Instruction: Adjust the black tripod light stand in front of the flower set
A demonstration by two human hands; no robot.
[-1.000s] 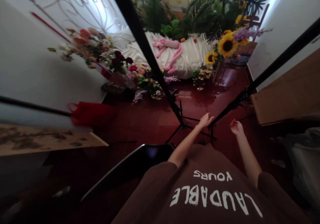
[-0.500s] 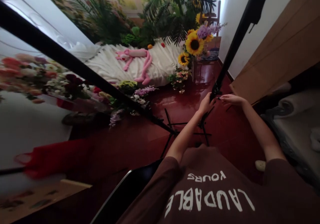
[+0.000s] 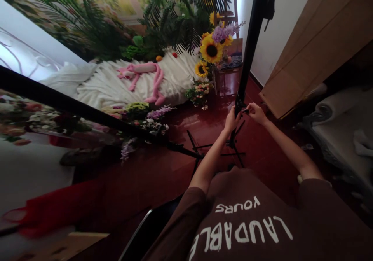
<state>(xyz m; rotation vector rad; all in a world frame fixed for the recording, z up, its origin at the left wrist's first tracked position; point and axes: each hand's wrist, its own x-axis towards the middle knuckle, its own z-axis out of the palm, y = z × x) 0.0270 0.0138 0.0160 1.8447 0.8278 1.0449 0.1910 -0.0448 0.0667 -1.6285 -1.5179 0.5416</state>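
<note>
A black tripod stand [image 3: 250, 45] rises on the right, its legs spread on the red floor. My left hand [image 3: 231, 120] is wrapped round the lower part of its pole, just below a collar. Beside it, my right hand [image 3: 256, 112] pinches a small dark knob [image 3: 246, 111] at the pole's side, fingertips pressed together. The far side of the left hand's grip is hidden. A second black stand [image 3: 96, 115] slants across the left, with its legs close to the first one's.
Flowers [image 3: 157, 121] and a pink plush toy [image 3: 145, 68] on a white cloth [image 3: 177, 74] lie ahead. Sunflowers [image 3: 211, 50] stand near the pole. A brown board [image 3: 294, 58] leans at right, above a pale sofa [image 3: 346, 117]. A red bag [image 3: 55, 206] is at lower left.
My right hand has closed in on the pole's side and now pinches the knob; before, its fingers were more stretched. The view has shifted, and my left hand keeps its hold.
</note>
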